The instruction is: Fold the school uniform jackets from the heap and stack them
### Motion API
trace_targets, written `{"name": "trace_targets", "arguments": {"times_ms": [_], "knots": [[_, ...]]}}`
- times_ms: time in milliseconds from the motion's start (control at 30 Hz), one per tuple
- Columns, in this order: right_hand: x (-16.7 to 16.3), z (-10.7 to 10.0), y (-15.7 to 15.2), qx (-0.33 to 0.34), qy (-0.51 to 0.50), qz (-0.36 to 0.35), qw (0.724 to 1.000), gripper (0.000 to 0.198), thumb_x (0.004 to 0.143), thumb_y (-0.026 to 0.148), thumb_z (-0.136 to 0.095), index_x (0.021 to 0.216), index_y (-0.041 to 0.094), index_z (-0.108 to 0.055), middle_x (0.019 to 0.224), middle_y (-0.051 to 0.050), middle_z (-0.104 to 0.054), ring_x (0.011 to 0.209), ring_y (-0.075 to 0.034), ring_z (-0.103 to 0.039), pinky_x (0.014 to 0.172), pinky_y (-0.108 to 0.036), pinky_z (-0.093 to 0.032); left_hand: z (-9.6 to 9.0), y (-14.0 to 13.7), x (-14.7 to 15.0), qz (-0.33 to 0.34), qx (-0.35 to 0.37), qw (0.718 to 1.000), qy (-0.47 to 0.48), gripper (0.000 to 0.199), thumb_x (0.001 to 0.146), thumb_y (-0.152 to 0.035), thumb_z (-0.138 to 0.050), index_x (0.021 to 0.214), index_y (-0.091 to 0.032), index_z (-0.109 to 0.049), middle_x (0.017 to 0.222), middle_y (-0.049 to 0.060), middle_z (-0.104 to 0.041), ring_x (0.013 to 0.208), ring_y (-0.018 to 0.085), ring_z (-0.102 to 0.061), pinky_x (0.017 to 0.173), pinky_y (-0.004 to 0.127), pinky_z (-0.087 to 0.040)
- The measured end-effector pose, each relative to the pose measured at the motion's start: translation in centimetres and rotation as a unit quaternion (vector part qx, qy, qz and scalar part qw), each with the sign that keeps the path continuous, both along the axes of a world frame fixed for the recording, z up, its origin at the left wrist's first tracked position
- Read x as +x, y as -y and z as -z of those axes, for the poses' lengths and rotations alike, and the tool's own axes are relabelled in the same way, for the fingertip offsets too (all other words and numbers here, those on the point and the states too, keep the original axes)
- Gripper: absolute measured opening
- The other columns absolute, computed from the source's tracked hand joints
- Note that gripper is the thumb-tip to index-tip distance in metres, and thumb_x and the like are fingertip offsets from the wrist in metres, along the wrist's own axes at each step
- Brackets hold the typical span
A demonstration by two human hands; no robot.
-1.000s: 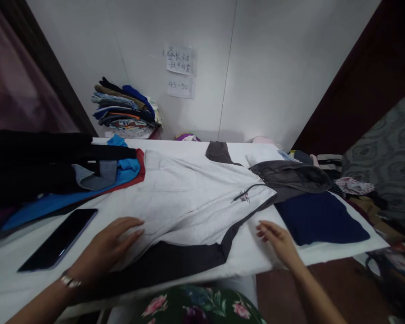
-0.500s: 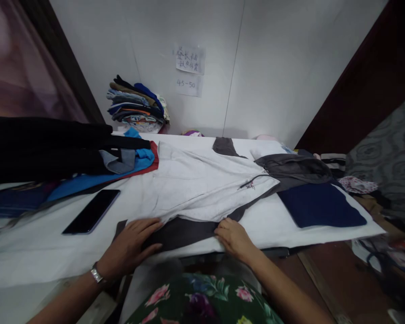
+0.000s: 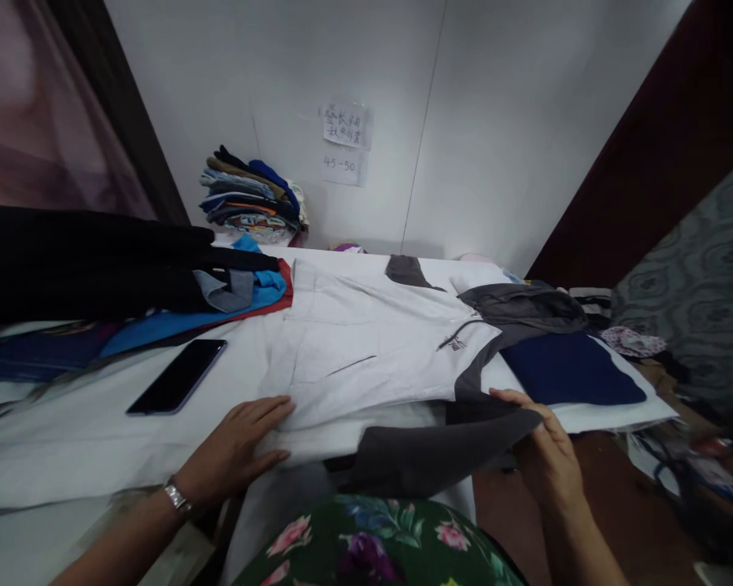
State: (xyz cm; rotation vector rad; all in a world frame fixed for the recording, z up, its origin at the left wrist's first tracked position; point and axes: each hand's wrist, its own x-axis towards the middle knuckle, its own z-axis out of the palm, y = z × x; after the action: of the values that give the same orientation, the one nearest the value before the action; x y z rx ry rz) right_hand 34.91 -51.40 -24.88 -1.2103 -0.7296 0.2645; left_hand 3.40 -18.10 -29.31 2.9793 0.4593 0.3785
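Note:
A hooded jacket (image 3: 366, 334) with a light grey body and dark grey sleeves lies flat on the white-covered table, its hood to the right. My left hand (image 3: 244, 435) rests at the body's lower near corner, fingers stretched out. Off the front edge, my right hand (image 3: 543, 439) pinches the near dark grey sleeve (image 3: 433, 452), lifted at the elbow side, with its free part drooping over my lap. The far sleeve (image 3: 406, 268) lies folded out toward the wall. Next to the hood (image 3: 525, 308) is a folded navy garment (image 3: 574, 368).
A phone (image 3: 177, 377) lies left of the jacket. Behind it are heaped black and blue clothes (image 3: 85, 260). A stack of folded clothes (image 3: 253, 195) stands by the wall under handwritten paper signs (image 3: 345, 142). More clothes (image 3: 635, 340) lie at the right.
My right hand has moved right and raised the near sleeve, pulling it out from along the jacket's side. My left hand has stayed near the hem corner. The view has shifted slightly.

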Motion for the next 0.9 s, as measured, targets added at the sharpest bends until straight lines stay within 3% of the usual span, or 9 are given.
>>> {"name": "trace_targets", "arguments": {"times_ms": [133,367,567,700,800,900], "knots": [[0.0,-0.5,0.1,0.025,-0.039,-0.007,0.999,0.016,0.082,0.043,-0.058,0.088,0.029,-0.063,0.1,-0.004,-0.065,0.102,-0.026,-0.06,0.087,-0.043,-0.048,-0.3,-0.2,-0.5,-0.01,-0.017,1.0,-0.014,0.059,0.075,-0.05,-0.062,0.129,-0.026,-0.053,0.132,0.008,-0.055,0.117,0.026,-0.053,0.096,0.04,-0.045],[1.2,-0.9,0.7,-0.008,-0.043,-0.067,0.997,0.021,0.08,0.043,-0.055,0.076,0.024,-0.061,0.08,-0.006,-0.057,0.09,-0.026,-0.057,0.08,-0.04,-0.047,0.3,-0.9,-1.0,-0.009,-0.014,1.0,0.022,0.038,0.081,-0.034,-0.054,0.118,-0.027,-0.061,0.125,0.005,-0.061,0.114,0.022,-0.056,0.097,0.037,-0.046],[1.4,-0.8,0.7,-0.013,-0.069,-0.113,0.991,0.024,0.079,0.042,-0.051,0.067,0.022,-0.056,0.072,-0.006,-0.05,0.083,-0.026,-0.053,0.069,-0.038,-0.046,-0.2,-1.4,-0.3,-0.008,-0.002,1.0,0.002,0.041,0.074,-0.015,-0.05,0.112,-0.024,-0.063,0.122,0.007,-0.062,0.112,0.023,-0.057,0.096,0.039,-0.047],[1.8,-0.8,0.4,-0.007,-0.1,-0.107,0.989,0.023,0.076,0.043,-0.054,0.064,0.023,-0.052,0.068,-0.006,-0.048,0.076,-0.026,-0.052,0.064,-0.04,-0.045,-0.3,-1.9,0.7,0.002,-0.011,1.0,0.019,0.041,0.073,-0.009,-0.042,0.106,-0.023,-0.063,0.119,0.006,-0.064,0.111,0.02,-0.058,0.095,0.038,-0.048],[2.2,-0.7,0.6,-0.021,-0.105,-0.103,0.989,0.024,0.076,0.044,-0.053,0.063,0.023,-0.052,0.066,-0.007,-0.048,0.071,-0.026,-0.052,0.061,-0.04,-0.044,-1.5,-2.3,0.7,-0.008,-0.018,0.999,0.041,0.038,0.075,-0.01,-0.039,0.104,-0.021,-0.061,0.113,0.006,-0.066,0.106,0.019,-0.06,0.098,0.039,-0.046],[2.7,-0.4,1.1,-0.043,-0.066,-0.075,0.994,0.028,0.076,0.049,-0.051,0.061,0.025,-0.052,0.06,-0.006,-0.047,0.061,-0.025,-0.05,0.052,-0.039,-0.043,-4.0,-2.3,-0.2,-0.019,-0.017,0.999,0.04,0.036,0.076,-0.013,-0.038,0.102,-0.023,-0.061,0.102,0.003,-0.069,0.099,0.019,-0.063,0.106,0.043,-0.038]]}}
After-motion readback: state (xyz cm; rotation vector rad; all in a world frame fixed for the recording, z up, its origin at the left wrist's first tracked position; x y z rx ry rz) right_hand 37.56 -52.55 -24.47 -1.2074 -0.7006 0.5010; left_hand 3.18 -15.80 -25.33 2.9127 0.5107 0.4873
